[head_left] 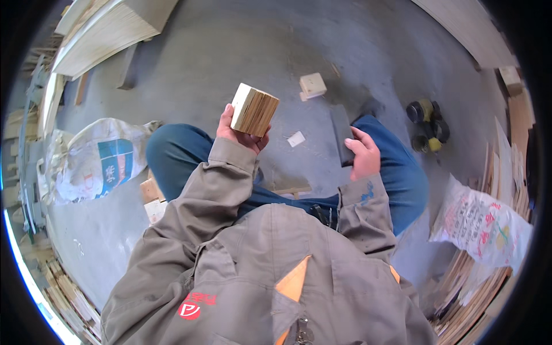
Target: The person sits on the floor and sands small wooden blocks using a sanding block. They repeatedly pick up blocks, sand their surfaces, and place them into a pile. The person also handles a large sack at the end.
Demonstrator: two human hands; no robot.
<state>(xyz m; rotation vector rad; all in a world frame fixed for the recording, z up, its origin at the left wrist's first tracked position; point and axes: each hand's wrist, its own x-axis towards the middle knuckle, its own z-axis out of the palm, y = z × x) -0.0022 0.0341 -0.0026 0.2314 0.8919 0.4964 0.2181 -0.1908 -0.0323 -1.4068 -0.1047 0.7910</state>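
Note:
In my left hand (244, 135) is a block of layered wood (255, 109), held up over my lap with the fingers wrapped round its lower part. Its layered side faces right and a pale face looks left. My right hand (363, 152) rests by my right knee, closed on a dark grey, flat oblong thing (340, 129) that looks like a wide blade or bar; its exact kind I cannot make out. Ahead on the floor lies a pale wooden block (312, 85), with a small white piece (296, 139) nearer to me.
A white woven sack (95, 164) lies at left, with wood offcuts (152, 195) beside my left knee. Black and yellow objects (426, 123) lie on the floor right of my knee. Another printed sack (480, 227) rests against stacked boards (477, 287). Panels (109, 40) stand at far left.

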